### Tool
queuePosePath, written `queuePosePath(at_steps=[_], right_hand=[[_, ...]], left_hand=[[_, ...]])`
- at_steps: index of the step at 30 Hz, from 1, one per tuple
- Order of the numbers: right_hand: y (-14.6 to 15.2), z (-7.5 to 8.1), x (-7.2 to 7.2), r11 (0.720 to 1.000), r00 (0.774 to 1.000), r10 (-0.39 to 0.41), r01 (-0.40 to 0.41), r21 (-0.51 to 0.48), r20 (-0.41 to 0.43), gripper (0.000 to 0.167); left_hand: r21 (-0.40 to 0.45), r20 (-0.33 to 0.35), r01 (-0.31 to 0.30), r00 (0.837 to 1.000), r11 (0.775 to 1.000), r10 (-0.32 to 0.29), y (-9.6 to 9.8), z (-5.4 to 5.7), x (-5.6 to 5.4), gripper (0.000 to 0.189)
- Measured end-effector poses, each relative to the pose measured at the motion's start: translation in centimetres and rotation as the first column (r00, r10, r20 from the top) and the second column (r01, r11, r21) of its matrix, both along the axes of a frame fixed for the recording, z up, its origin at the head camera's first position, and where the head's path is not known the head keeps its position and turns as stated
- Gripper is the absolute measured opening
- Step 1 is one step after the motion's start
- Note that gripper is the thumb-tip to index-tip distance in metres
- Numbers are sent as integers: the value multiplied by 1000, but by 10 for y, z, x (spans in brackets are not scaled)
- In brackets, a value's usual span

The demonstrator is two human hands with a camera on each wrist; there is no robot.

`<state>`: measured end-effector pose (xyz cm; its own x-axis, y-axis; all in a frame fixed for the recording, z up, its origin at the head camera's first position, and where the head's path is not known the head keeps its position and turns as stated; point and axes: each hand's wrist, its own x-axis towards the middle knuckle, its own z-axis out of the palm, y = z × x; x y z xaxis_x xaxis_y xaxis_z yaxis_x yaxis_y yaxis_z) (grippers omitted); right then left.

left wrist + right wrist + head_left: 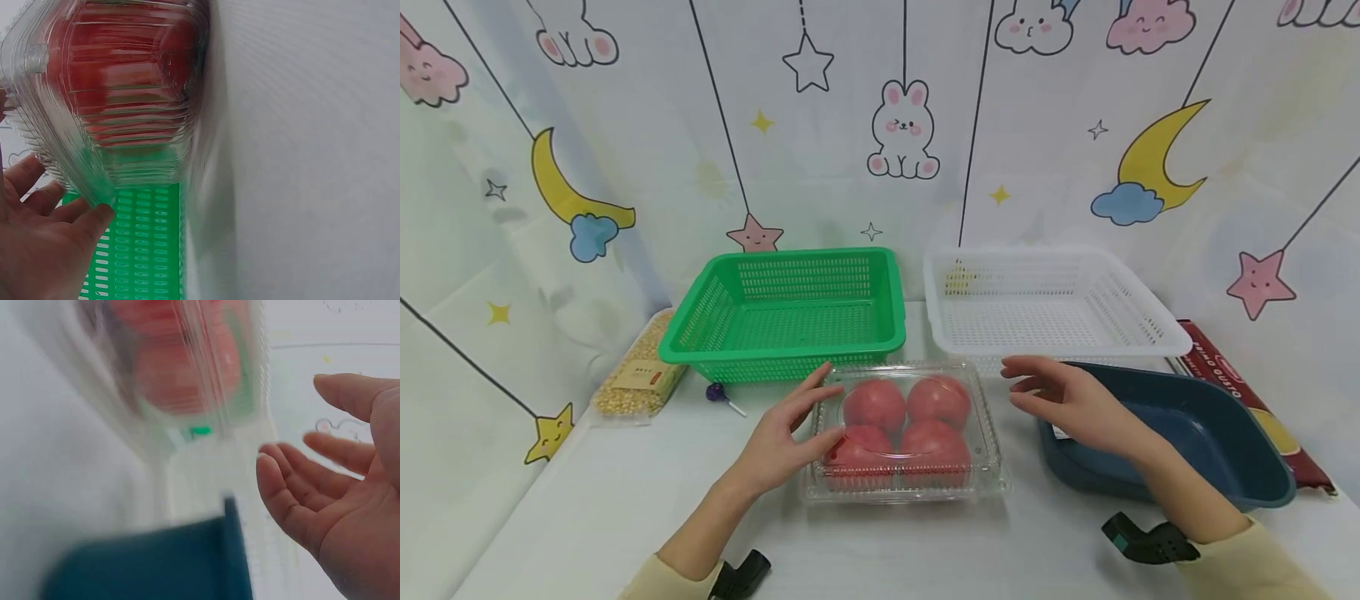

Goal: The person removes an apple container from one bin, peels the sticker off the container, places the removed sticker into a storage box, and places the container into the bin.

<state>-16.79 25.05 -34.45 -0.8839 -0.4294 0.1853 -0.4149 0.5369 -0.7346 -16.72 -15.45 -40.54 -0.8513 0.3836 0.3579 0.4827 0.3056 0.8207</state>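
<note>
A clear plastic clamshell box with several red tomatoes inside sits on the table before me, its lid down. My left hand is at the box's left side, thumb over the lid and fingers along its far left corner. In the left wrist view, fingertips meet the ridged rim of the box. My right hand hovers apart from the box, to its right, above the near edge of a dark blue basin. Its fingers are loosely bent, and nothing is between them.
Behind the box stand a green basket and a white basket. A bag of yellow kernels and a purple lollipop lie to the left. A dark red packet lies behind the blue basin, against the printed backdrop.
</note>
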Motion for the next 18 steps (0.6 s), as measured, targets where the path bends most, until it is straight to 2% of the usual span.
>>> queuePosePath(at_steps=[7, 18], right_hand=[[-17, -13, 7, 993, 998, 4, 4, -118, 66, 56], [-22, -28, 10, 981, 991, -21, 46, -191, 130, 62]], left_hand=[[8, 3, 7, 1000, 1000, -7, 0, 0, 0, 48], [3, 7, 4, 1000, 1000, -4, 0, -1, 0, 49]])
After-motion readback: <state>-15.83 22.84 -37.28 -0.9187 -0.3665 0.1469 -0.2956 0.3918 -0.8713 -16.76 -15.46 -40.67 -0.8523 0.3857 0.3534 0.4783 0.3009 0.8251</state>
